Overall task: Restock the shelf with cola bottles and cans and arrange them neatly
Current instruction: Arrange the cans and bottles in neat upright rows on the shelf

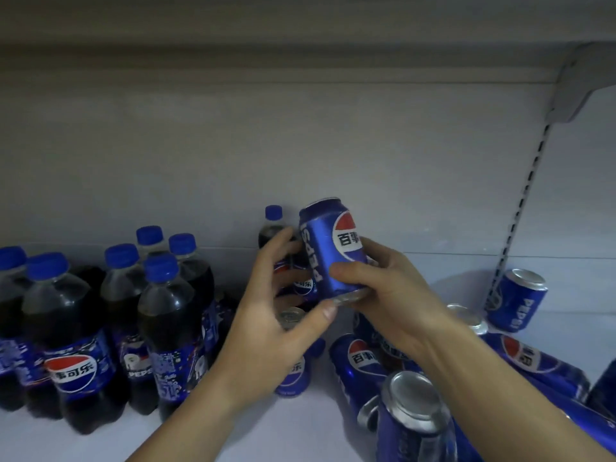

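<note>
Can (328, 251) up in the air over the middle of the shelf (300, 425), long axis nearly upright, top leaning a touch left and away, logo facing us. White shelf, pale back panel, slotted metal upright (520, 208) on the right. Bottles (110, 328) stand bunched on the left; loose cans (520, 301) lie tumbled on the right. Right hand (390, 295) wraps the can's lower half, fingers clamped round it; left hand (270, 331) cups the base, thumb under the rim, fingers spread behind, forearms angled up from below.
</note>
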`<state>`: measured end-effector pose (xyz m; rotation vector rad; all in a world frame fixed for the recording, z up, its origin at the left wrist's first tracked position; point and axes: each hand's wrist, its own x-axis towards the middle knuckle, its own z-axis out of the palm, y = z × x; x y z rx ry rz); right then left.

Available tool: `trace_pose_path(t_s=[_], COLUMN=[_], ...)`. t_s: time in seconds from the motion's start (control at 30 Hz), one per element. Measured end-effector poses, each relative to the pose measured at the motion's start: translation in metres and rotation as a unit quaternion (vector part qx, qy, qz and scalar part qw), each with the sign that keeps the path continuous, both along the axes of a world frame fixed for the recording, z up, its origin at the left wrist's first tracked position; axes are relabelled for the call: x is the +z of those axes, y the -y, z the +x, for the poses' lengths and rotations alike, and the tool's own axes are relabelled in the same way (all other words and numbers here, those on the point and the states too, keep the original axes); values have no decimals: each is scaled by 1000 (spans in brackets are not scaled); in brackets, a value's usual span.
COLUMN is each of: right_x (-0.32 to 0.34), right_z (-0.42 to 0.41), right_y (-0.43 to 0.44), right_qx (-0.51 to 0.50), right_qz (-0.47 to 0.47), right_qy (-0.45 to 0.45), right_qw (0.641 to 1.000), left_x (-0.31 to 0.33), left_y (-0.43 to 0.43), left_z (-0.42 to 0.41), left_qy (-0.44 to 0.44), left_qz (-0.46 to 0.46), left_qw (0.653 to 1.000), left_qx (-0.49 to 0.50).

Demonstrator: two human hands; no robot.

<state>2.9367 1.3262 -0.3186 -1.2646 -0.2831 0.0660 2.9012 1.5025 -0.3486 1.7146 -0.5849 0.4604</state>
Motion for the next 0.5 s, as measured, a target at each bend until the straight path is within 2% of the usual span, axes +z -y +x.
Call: trace_pose_path(t_s=[0.1, 0.2, 0.3, 0.5], right_x=[0, 8, 20, 57], right_z=[-8, -18, -20, -6], right_y=[-15, -17, -9, 27], right_qx=[-62, -122, -148, -149], right_qz=[-29, -159, -231, -341], right_qy=[32, 95, 152, 233], right_qw=[997, 975, 950, 898], left_x=[3, 2, 7, 21], left_y=[13, 21, 28, 52], left_z=[4, 10, 14, 30], left_qy=[-33, -28, -32, -41], left_qz=[-38, -72, -90, -39], left_qw=[997, 996, 994, 997], left_qx=[-63, -48, -49, -61])
